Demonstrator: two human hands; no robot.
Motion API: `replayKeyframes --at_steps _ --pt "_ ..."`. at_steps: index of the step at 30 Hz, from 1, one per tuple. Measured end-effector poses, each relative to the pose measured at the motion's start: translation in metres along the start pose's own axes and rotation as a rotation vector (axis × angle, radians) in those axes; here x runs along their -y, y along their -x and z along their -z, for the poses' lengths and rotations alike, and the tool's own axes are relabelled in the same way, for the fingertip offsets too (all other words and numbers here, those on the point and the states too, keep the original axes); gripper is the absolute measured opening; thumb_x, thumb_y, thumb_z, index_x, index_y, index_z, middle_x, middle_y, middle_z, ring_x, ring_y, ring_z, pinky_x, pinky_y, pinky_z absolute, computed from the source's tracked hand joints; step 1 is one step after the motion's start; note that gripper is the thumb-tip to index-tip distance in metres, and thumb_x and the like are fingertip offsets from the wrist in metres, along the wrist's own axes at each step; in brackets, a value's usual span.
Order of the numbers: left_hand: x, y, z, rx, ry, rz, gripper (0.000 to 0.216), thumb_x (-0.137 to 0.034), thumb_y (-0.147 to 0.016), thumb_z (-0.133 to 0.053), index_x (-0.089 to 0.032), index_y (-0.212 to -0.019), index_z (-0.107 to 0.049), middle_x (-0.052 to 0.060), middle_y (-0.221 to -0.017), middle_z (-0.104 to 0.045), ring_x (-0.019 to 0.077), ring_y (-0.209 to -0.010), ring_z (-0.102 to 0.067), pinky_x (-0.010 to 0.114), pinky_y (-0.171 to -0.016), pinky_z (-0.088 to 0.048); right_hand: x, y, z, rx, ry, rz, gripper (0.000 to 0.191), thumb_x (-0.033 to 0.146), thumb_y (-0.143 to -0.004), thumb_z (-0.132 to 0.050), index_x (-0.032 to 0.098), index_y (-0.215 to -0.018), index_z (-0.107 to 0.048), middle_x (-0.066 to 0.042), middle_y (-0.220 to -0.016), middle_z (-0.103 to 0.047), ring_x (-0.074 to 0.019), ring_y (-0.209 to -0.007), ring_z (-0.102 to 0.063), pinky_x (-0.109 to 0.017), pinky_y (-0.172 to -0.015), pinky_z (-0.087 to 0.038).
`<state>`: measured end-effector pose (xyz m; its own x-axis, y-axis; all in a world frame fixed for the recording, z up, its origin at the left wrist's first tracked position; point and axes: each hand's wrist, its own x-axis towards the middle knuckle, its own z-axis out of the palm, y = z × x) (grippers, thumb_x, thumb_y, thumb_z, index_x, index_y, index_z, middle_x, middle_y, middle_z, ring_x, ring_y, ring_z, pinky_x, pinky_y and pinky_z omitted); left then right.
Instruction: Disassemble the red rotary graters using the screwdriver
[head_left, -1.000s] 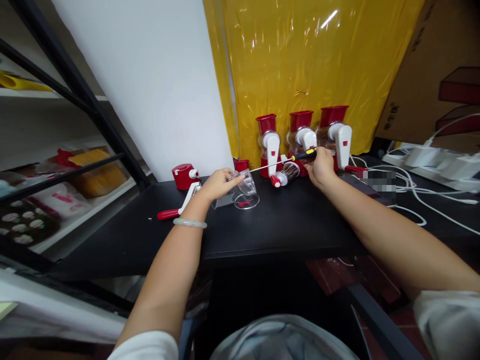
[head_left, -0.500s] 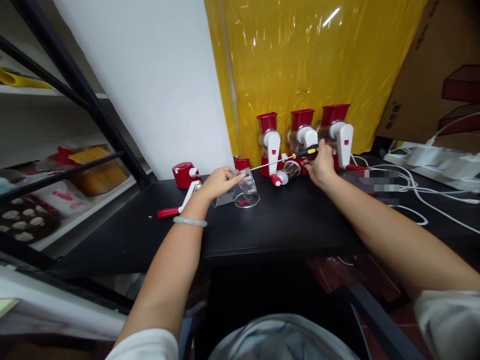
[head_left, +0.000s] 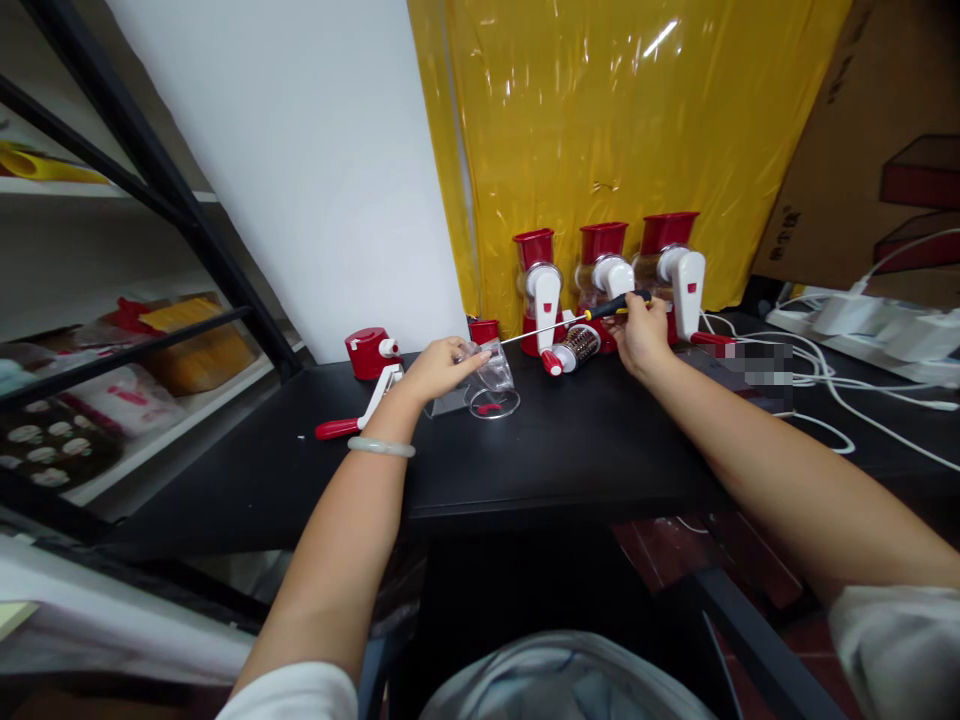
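Observation:
My left hand (head_left: 442, 368) is closed around a clear plastic housing (head_left: 496, 372), which is tilted on the black table beside a clear ring-shaped rim. In my right hand (head_left: 641, 335) is a screwdriver (head_left: 606, 308) with a black and yellow handle. Its long metal shaft points left, and the tip meets the clear housing near my left fingers; the exact contact point is hidden. A grater drum (head_left: 579, 345) lies below the shaft. To the left of my left hand are a red base part (head_left: 369, 353) and a white crank with a red handle (head_left: 337, 429).
Three red-and-white rotary graters (head_left: 604, 262) stand against the yellow-wrapped backing. White cables (head_left: 832, 385) and a power strip (head_left: 855, 315) lie at the right, near a cardboard box (head_left: 832, 200). A shelf rack (head_left: 180, 215) stands at the left.
The screwdriver's handle end and my right hand have shifted slightly, with the fingers changing position on the handle. My left hand keeps its hold on the clear housing.

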<state>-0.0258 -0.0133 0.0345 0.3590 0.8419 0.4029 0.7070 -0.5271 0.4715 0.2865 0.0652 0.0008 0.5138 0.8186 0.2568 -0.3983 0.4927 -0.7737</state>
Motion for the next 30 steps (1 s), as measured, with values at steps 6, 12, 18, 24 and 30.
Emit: replayKeyframes --at_steps 6,12,18,24,30 --pt "0.004 -0.001 -0.001 -0.014 0.008 0.009 0.051 -0.06 -0.085 -0.057 -0.019 -0.056 -0.051 0.003 -0.069 -0.054 0.014 -0.062 -0.051 0.031 -0.062 -0.039 0.004 0.003 0.001 0.024 -0.009 -0.011 0.019 0.025 -0.081 -0.057 0.026 -0.089 -0.04 0.008 -0.068 -0.055 -0.0079 -0.052 -0.058 -0.019 -0.05 -0.051" --pt "0.002 0.0 -0.001 -0.012 0.007 0.017 0.05 -0.06 -0.085 -0.057 -0.019 -0.057 -0.051 0.002 -0.066 -0.053 0.0138 -0.06 -0.05 0.031 -0.062 -0.04 0.012 0.007 0.002 0.038 -0.05 -0.083 0.018 0.024 -0.078 -0.055 0.026 -0.087 -0.04 0.008 -0.069 -0.055 -0.0098 -0.053 -0.059 -0.024 -0.053 -0.053" --pt "0.001 0.0 0.0 -0.004 0.0 -0.01 0.054 -0.061 -0.087 -0.054 -0.018 -0.053 -0.049 0.003 -0.072 -0.054 0.0136 -0.064 -0.052 0.031 -0.063 -0.04 0.006 0.007 0.001 0.044 0.012 -0.077 0.023 0.041 -0.084 -0.056 0.029 -0.095 -0.039 0.006 -0.08 -0.059 -0.0115 -0.058 -0.063 -0.026 -0.052 -0.053" --pt "0.002 0.0 0.0 -0.002 -0.009 0.018 0.052 -0.061 -0.086 -0.056 -0.019 -0.056 -0.048 0.002 -0.066 -0.051 0.0135 -0.059 -0.048 0.031 -0.062 -0.039 -0.001 0.001 0.003 0.057 0.071 -0.021 0.043 0.045 -0.075 -0.072 0.029 -0.096 -0.039 0.01 -0.07 -0.054 -0.0065 -0.046 -0.052 -0.018 -0.044 -0.047" --pt "0.002 0.0 0.0 -0.006 -0.001 0.009 0.052 -0.062 -0.086 -0.056 -0.019 -0.057 -0.05 0.002 -0.068 -0.053 0.0143 -0.063 -0.05 0.031 -0.063 -0.04 -0.001 -0.001 0.004 0.033 0.07 0.004 0.036 0.035 -0.075 -0.07 0.027 -0.097 -0.043 0.008 -0.077 -0.057 -0.0068 -0.052 -0.057 -0.018 -0.044 -0.048"
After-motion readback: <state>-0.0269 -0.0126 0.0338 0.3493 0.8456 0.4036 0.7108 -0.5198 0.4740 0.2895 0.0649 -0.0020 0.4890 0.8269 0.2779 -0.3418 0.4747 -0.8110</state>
